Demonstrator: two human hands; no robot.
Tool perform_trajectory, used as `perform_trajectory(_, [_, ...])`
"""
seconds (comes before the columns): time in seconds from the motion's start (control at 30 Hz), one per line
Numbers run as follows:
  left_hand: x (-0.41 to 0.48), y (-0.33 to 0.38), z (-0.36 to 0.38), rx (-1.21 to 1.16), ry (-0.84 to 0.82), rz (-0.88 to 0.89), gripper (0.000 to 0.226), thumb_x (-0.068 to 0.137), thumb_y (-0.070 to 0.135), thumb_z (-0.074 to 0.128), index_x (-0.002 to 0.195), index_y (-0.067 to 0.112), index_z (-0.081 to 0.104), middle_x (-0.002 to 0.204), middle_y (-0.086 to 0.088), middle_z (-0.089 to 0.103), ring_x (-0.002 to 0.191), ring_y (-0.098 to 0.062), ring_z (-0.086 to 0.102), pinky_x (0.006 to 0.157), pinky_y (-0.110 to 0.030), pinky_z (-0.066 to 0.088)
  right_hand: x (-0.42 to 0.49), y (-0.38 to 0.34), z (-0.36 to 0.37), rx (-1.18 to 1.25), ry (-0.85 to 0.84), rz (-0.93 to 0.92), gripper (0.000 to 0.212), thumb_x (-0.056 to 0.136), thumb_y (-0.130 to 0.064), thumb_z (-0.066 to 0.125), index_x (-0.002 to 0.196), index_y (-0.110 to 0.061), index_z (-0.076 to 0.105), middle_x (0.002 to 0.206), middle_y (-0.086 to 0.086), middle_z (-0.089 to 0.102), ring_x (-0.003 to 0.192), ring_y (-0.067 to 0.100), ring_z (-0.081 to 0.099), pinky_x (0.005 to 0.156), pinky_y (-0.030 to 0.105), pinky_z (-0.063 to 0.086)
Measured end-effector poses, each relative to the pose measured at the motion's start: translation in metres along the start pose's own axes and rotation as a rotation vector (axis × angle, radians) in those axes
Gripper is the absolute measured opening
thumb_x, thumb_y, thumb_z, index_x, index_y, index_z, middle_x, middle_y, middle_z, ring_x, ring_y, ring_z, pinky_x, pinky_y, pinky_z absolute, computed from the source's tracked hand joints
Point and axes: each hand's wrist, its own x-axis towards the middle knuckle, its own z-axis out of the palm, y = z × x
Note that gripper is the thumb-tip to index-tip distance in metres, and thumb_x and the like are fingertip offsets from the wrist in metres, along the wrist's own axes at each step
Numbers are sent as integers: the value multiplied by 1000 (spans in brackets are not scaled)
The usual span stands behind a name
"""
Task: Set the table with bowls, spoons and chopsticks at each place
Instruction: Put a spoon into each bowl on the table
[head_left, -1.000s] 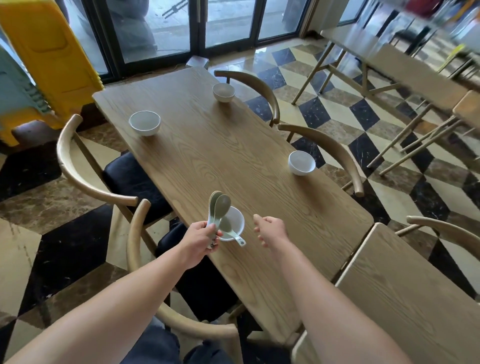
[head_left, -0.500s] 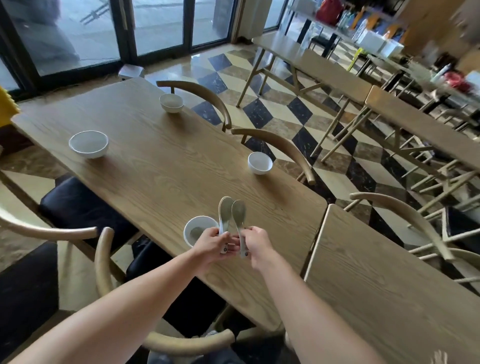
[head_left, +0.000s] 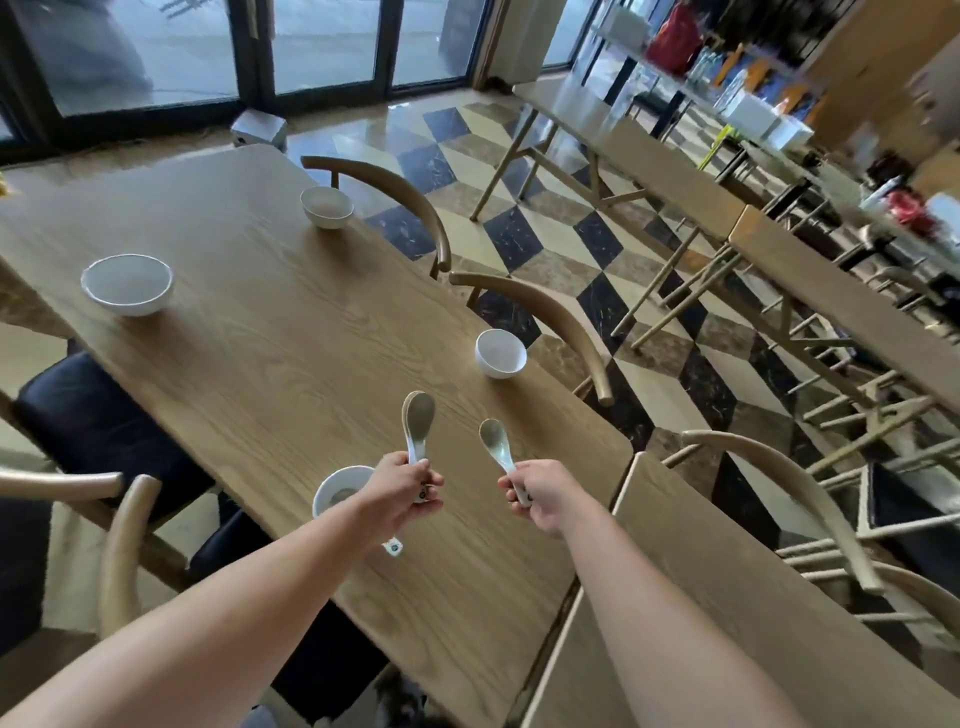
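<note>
Right hand (head_left: 540, 493) is closed on the handle of a pale ceramic soup spoon (head_left: 496, 444), long axis pointing forward and slightly left. The empty round white bowl (head_left: 500, 353) on the wooden worktop (head_left: 270, 364) lies straight ahead of it, apart — nearer this hand than the left. Left hand (head_left: 402, 491) grips a second matching spoon (head_left: 417, 420) beside the near white bowl (head_left: 340, 493), which appears to hold a spoon already. No chopsticks are visible.

left hand (head_left: 402, 491) fisted, right hand (head_left: 540, 496) fisted, forearms extended
</note>
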Motion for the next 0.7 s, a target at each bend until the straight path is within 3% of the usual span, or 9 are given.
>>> perform_trajectory(0.33, [107,14,98,-206,130,0,21,104,5,40,86,6,50,77,-9,54,58,-15,45,67,-35,50,155,-95,-55,-40,-125,-78,20,100,-8,54,82,-2,60,69,10,59,48,12,47,40,18,37])
perform_trajectory(0.47, [147,14,124,-333,163,0,14,105,6,43,92,5,50,75,-9,56,56,-15,46,62,-35,53,211,-115,-64,-16,-158,-85,20,101,-11,53,84,-2,58,68,9,62,37,7,49,37,17,38])
perform_trajectory(0.7, [190,16,140,-387,205,32,12,105,6,43,95,5,50,75,-9,57,54,-14,48,59,-32,55,275,-126,-67,-53,-137,-62,24,100,-17,57,82,-2,64,62,5,62,40,7,50,40,17,39])
